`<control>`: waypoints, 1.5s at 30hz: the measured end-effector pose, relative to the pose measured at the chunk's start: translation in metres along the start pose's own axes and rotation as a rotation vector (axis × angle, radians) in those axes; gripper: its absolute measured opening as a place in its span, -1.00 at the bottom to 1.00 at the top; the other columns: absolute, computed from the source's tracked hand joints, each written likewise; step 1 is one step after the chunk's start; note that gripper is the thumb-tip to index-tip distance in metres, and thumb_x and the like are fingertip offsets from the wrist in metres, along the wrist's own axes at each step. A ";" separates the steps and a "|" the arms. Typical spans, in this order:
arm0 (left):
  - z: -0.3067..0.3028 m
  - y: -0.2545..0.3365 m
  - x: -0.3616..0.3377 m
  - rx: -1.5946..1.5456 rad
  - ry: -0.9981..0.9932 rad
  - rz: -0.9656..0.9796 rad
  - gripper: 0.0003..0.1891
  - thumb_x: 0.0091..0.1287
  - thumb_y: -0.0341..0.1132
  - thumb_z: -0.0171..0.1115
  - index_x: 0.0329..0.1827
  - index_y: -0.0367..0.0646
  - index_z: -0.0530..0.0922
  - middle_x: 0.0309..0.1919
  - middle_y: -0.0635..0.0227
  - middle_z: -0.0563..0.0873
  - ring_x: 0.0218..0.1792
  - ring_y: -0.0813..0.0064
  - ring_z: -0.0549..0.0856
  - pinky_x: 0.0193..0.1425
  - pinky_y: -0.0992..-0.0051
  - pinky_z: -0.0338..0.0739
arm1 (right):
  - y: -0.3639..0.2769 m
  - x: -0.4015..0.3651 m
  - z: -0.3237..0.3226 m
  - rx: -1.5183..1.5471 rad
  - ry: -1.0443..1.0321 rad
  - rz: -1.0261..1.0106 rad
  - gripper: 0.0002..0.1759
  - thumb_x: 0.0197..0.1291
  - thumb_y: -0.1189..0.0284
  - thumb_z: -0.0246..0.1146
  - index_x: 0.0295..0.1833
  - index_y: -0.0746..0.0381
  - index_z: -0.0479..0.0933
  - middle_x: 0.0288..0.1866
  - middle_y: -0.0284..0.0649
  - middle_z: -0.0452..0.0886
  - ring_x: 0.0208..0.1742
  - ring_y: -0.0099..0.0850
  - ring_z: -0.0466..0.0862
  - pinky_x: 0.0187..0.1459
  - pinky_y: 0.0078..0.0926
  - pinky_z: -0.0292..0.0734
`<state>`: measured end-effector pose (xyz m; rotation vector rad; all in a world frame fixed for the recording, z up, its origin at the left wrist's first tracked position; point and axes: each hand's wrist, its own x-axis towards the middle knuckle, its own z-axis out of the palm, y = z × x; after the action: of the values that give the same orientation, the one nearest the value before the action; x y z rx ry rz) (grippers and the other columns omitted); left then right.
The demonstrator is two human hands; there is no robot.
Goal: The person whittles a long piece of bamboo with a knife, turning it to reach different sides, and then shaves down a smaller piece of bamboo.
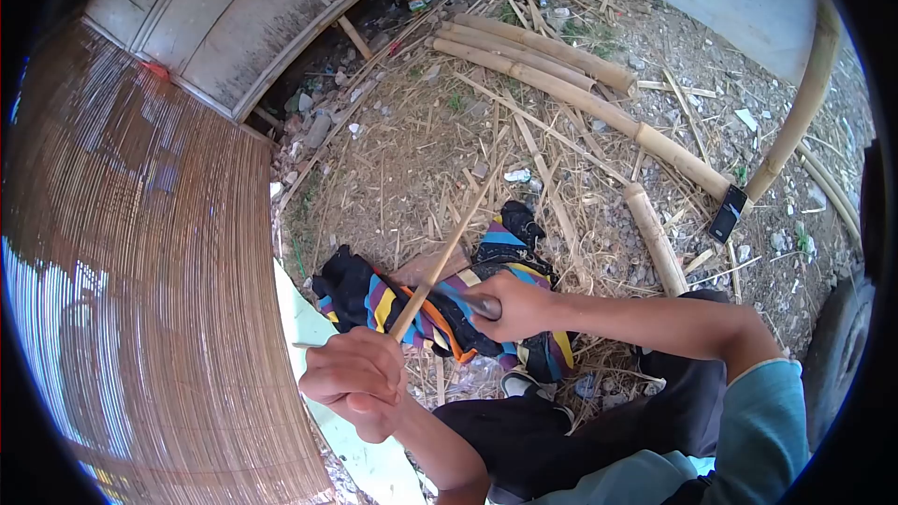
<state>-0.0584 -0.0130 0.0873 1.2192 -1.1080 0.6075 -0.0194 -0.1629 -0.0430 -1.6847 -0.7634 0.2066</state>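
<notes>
My left hand is closed around the lower end of a long, thin bamboo strip, which slants up and away from me. My right hand grips a knife by its handle. The dark blade reaches left to the strip and appears to touch it, a short way above my left fist. Beneath both lies a crumpled striped cloth in black, yellow, purple and blue, spread on the ground before my legs. Part of the blade is blurred.
A bamboo-slat screen stands on the left. Thick bamboo poles lie across the littered ground ahead. A black phone rests on a pole at the right. Another pole rises there. A shoe shows near the cloth.
</notes>
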 end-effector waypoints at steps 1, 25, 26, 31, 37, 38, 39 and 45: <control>0.003 0.001 0.001 -0.002 -0.043 0.002 -0.63 0.40 -0.28 -0.03 -0.63 -0.17 0.30 -0.88 0.55 0.16 -0.91 0.73 0.16 -0.81 0.69 0.06 | 0.006 0.003 -0.001 0.005 -0.003 0.001 -0.87 -0.03 0.50 0.18 -0.37 0.35 0.48 -0.72 -0.20 0.44 -0.66 -0.42 0.51 -0.50 -0.40 0.43; 0.032 -0.002 0.001 -0.058 -0.097 -0.078 -0.57 0.27 -0.23 0.22 -0.74 -0.20 0.35 -0.94 0.49 0.33 -0.95 0.69 0.27 -0.89 0.69 0.16 | 0.002 -0.005 -0.035 0.034 0.088 -0.041 -0.85 -0.10 0.52 0.19 -0.35 0.32 0.52 -0.75 -0.18 0.39 -0.68 -0.34 0.48 -0.56 -0.35 0.35; 0.029 -0.002 0.000 -0.065 -0.096 -0.085 -0.57 0.27 -0.23 0.22 -0.74 -0.20 0.35 -0.94 0.49 0.33 -0.95 0.69 0.27 -0.89 0.69 0.16 | 0.003 -0.004 -0.039 -0.101 0.107 -0.045 -0.85 -0.10 0.50 0.19 -0.35 0.33 0.52 -0.73 -0.16 0.42 -0.65 -0.28 0.52 -0.55 -0.32 0.37; 0.015 -0.001 -0.002 -0.028 0.011 -0.057 -0.56 0.34 -0.16 0.13 -0.71 -0.16 0.37 -0.96 0.54 0.29 -0.96 0.76 0.21 -0.87 0.76 0.10 | -0.041 -0.015 -0.058 -0.425 0.061 0.028 -0.70 -0.01 0.33 0.28 -0.21 0.29 0.49 -0.63 -0.08 0.54 -0.51 -0.10 0.61 -0.49 -0.23 0.47; 0.027 -0.004 -0.003 -0.012 -0.075 -0.033 -0.56 0.36 -0.14 0.08 -0.70 -0.13 0.37 -0.95 0.57 0.31 -0.96 0.75 0.22 -0.81 0.74 0.14 | -0.071 -0.028 -0.057 -0.069 -0.021 -0.060 -0.51 0.23 0.05 0.13 0.01 0.25 0.36 -0.67 -0.10 0.50 -0.62 -0.12 0.55 -0.57 -0.22 0.37; 0.027 -0.004 -0.003 -0.004 -0.061 -0.032 -0.55 0.36 -0.13 0.09 -0.70 -0.13 0.38 -0.96 0.57 0.31 -0.96 0.75 0.22 -0.79 0.74 0.15 | -0.067 -0.029 -0.051 -0.013 -0.013 -0.025 -0.56 0.30 0.07 0.06 0.01 0.25 0.36 -0.70 -0.11 0.45 -0.65 -0.11 0.50 -0.59 -0.23 0.33; 0.027 -0.004 -0.003 0.007 -0.045 -0.032 -0.55 0.35 -0.12 0.09 -0.70 -0.13 0.38 -0.96 0.56 0.31 -0.96 0.75 0.22 -0.76 0.74 0.17 | -0.069 -0.031 -0.049 -0.018 -0.010 -0.020 -0.56 0.30 0.07 0.06 0.01 0.25 0.36 -0.70 -0.11 0.45 -0.65 -0.11 0.50 -0.59 -0.23 0.33; 0.027 -0.001 -0.009 0.010 0.036 -0.065 -0.56 0.24 -0.12 0.24 -0.73 -0.19 0.43 -0.92 0.55 0.36 -0.89 0.67 0.36 -0.76 0.65 0.31 | -0.075 -0.040 -0.028 0.057 0.124 -0.075 -0.56 0.36 0.11 -0.04 -0.04 0.31 0.36 -0.74 -0.12 0.33 -0.67 -0.16 0.46 -0.56 -0.27 0.34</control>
<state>-0.0703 -0.0373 0.0780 1.2444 -1.0325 0.5835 -0.0635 -0.2033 0.0233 -1.5960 -0.7200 0.0699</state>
